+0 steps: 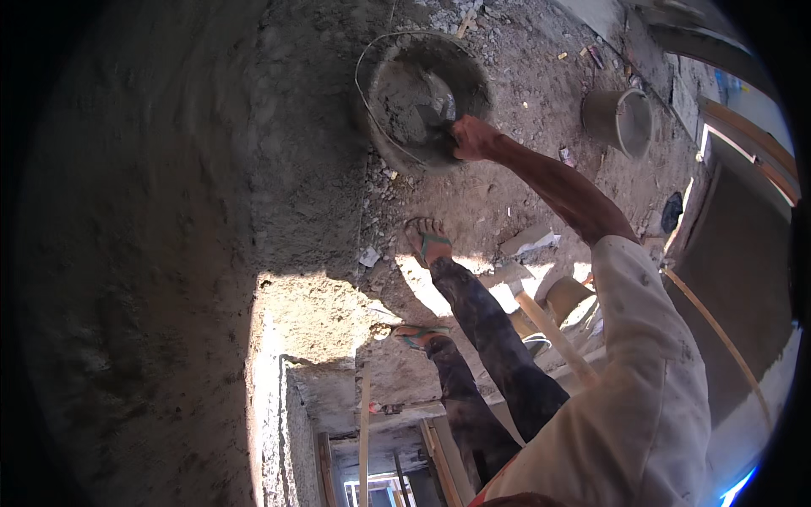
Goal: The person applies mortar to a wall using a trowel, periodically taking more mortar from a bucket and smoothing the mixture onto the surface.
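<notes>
My right hand (475, 138) reaches out at the end of a bare forearm and a pale sleeve. Its fingers are wrapped round the handle of a trowel (440, 97), whose shiny wet blade is inside a bucket (470, 74). Grey wet mortar (397, 101) fills part of that bucket, and the blade is at the mortar's right side. A thin wire handle hangs over the bucket's left side. Most of the trowel's handle is hidden by my fingers. My left hand does not show.
A rough plastered wall (160, 211) takes up the left. A second bucket (598, 121) lies tilted on the dirt floor at the right. Rubble, a wooden pole (553, 336) and broken pieces lie near my sandalled feet (429, 239). A board (739, 262) leans farther right.
</notes>
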Demonstrator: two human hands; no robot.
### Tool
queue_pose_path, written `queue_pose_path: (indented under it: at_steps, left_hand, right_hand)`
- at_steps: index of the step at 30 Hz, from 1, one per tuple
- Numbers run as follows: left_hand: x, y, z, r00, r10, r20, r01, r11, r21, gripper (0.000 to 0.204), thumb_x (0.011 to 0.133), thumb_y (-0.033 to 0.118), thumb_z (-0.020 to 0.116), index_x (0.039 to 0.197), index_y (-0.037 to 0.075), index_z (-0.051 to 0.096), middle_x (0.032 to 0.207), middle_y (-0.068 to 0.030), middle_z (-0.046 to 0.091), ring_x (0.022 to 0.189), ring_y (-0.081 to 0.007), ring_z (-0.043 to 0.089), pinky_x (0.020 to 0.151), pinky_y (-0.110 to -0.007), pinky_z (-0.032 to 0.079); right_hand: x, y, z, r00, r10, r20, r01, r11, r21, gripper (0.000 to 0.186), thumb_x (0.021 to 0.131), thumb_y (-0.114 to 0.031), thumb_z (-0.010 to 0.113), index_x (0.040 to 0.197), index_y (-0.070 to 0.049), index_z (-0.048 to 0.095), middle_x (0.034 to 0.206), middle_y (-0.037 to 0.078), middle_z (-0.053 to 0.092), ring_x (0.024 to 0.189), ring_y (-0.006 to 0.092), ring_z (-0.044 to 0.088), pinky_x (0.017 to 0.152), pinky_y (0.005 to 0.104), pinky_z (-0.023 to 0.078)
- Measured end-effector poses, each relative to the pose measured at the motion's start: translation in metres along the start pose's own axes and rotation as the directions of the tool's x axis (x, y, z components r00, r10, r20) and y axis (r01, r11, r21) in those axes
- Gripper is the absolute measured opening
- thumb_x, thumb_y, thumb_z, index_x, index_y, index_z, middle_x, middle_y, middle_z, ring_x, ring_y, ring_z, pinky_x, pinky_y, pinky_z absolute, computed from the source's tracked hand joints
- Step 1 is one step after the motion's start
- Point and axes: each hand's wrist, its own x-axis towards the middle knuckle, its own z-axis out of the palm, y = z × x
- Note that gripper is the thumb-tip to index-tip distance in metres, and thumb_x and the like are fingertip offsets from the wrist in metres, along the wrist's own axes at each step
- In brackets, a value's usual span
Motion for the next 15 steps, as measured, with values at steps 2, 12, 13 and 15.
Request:
queue_pose_path:
  at_steps: [2,12,13,15]
  left_hand:
    - [0.003,0.005,-0.003,1.000,0.007,-0.009,-0.007,1.000,-0.010,0.056,0.104,0.036,0.051,0.152,0.008,0.044,0.143,-0.0185,0.049,0.126,-0.0332,0.052,0.098,-0.052,0.051]
    - [0.013,0.029,-0.030,0.996,0.061,-0.070,-0.064,0.997,-0.033,0.050,0.104,0.028,0.056,0.148,0.006,0.049,0.137,-0.0176,0.055,0.119,-0.0299,0.057,0.094,-0.047,0.054]
    - [0.013,0.031,-0.033,0.994,0.072,-0.080,-0.075,0.996,-0.040,0.050,0.104,0.027,0.057,0.148,0.006,0.050,0.136,-0.0175,0.056,0.118,-0.0296,0.058,0.094,-0.047,0.054]
    - [0.016,0.035,-0.041,0.991,0.090,-0.096,-0.094,0.995,-0.043,0.049,0.104,0.026,0.058,0.147,0.005,0.051,0.135,-0.0173,0.057,0.117,-0.0290,0.059,0.093,-0.046,0.055]
  right_hand:
    - [-0.002,0.002,0.001,1.000,-0.009,-0.009,0.009,1.000,0.025,0.029,0.075,-0.018,0.064,0.091,0.003,0.074,0.091,0.030,0.073,0.094,0.0442,0.074,0.083,0.0501,0.062]
    - [-0.018,-0.010,0.009,0.965,-0.057,-0.256,0.171,0.877,0.448,0.033,0.089,-0.025,0.065,0.104,0.003,0.074,0.100,0.028,0.073,0.096,0.0435,0.073,0.085,0.0506,0.059]
    - [-0.025,-0.010,0.007,0.965,-0.066,-0.253,0.175,0.882,0.438,0.035,0.090,-0.027,0.067,0.109,0.002,0.073,0.097,0.028,0.073,0.091,0.0421,0.073,0.082,0.0495,0.058]
    - [-0.038,-0.012,0.003,0.965,-0.085,-0.248,0.185,0.889,0.418,0.040,0.092,-0.029,0.071,0.118,0.000,0.071,0.092,0.027,0.073,0.083,0.0392,0.074,0.076,0.0474,0.057]
